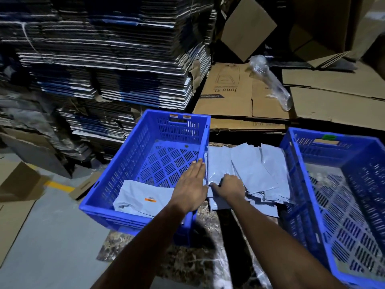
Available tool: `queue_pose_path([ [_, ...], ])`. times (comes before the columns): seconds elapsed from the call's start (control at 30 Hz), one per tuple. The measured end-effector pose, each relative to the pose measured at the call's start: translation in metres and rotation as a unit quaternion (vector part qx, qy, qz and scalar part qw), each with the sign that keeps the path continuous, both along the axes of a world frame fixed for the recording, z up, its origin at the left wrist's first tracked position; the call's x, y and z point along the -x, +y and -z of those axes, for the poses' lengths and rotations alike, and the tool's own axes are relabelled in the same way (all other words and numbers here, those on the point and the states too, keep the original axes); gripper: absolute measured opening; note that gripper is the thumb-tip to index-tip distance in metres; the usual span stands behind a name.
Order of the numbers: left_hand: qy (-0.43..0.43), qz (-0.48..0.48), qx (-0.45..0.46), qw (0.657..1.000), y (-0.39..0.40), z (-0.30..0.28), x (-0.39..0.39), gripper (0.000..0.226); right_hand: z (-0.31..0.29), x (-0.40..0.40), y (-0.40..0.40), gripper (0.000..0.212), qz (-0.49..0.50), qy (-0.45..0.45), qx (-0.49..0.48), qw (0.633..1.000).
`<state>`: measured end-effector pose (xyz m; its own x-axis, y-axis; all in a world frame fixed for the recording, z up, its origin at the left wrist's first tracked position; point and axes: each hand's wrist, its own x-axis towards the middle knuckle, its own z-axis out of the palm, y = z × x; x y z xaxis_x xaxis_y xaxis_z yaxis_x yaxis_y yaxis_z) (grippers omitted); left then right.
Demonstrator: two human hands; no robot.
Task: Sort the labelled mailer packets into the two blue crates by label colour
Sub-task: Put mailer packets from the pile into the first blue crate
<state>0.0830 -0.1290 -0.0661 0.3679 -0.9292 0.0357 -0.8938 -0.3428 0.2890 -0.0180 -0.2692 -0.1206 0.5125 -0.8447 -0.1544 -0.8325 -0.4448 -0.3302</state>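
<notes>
While sorting barely begun, as judged from contents:

Left crate, blue, orange stickers on far rim. Holds one grey packet with orange label, lying at near end. Rest of its floor bare.

Right crate, blue, green sticker on far rim. No opaque grey packet visible inside; something pale or clear seems to lie on its floor, too dim to tell what.

Pile of grey packets, between the two crates, on dark marbled slab at floor level. Many overlapping, fanned toward far side. No labels showing on upper faces; colours therefore unknown from this view.

Left hand: flat, fingers straight and together, lying over right wall of left crate, just beside pile. Grip loose, holding nothing.

Right hand: on near left part of pile, fingers curled, grip pinching edge of top packet. Likely step in hand: lifting or turning that packet to read its label.

Done: one orange-labelled packet placed. Left: nearly whole pile, each piece to be checked and dropped left or right.

Surroundings: flattened cartons beyond crates, stacked board bundles at left, crumpled clear wrap on cartons.
</notes>
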Motion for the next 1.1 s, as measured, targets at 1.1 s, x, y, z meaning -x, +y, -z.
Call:
queue_pose_path([
  [1.1,0.611,-0.073,0.254,0.746,0.017,-0.048,0.068,0.018,-0.080,0.148,0.095,0.018,0.116,-0.533,-0.338,0.767],
])
